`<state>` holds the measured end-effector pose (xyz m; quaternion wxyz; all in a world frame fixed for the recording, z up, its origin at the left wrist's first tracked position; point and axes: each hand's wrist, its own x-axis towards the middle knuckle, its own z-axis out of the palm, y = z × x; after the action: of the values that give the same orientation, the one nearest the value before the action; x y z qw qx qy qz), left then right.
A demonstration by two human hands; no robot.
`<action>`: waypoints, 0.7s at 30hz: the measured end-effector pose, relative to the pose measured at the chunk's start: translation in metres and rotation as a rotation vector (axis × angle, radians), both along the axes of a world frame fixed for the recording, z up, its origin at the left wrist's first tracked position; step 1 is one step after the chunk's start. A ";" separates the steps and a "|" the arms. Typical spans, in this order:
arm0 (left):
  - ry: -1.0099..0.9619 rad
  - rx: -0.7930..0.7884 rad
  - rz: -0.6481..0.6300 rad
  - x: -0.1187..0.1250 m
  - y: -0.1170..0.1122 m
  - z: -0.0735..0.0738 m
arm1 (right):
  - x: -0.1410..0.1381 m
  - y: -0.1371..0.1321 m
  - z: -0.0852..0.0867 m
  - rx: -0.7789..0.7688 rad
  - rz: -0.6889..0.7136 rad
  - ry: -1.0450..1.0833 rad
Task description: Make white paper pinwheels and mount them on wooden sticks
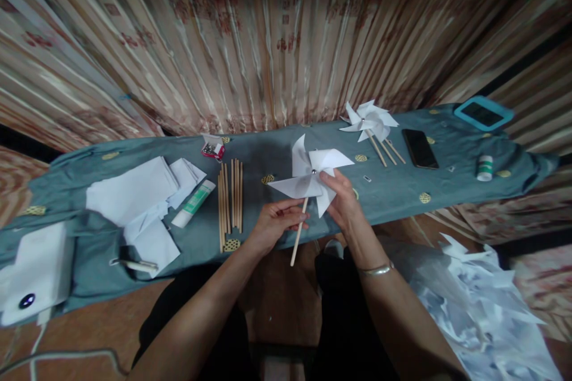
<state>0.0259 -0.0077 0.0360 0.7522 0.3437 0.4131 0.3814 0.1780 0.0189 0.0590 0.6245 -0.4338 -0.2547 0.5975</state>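
A white paper pinwheel (308, 174) on a wooden stick (297, 237) is held up over the front edge of the grey-blue cloth-covered table (393, 190). My left hand (272, 223) pinches the stick just below the paper. My right hand (342, 199) is closed on the lower right blade, behind the pinwheel's metal pin. Several loose wooden sticks (230, 196) lie on the cloth to the left of my hands.
Finished pinwheels (370, 122) lie at the back right beside a black phone (420, 149). White paper sheets (134, 193), a glue tube (193, 205), a pin box (213, 147), a white device (36, 274), a small bottle (484, 168) and a blue-framed tablet (482, 113) also lie there. Paper scraps (487, 303) pile up at lower right.
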 end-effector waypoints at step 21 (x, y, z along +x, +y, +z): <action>0.106 0.031 -0.057 0.002 -0.006 -0.002 | 0.010 0.005 -0.001 0.010 -0.123 0.004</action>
<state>0.0279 -0.0138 0.0338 0.7345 0.3868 0.4361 0.3474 0.1875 0.0237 0.0580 0.6627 -0.4440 -0.2293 0.5578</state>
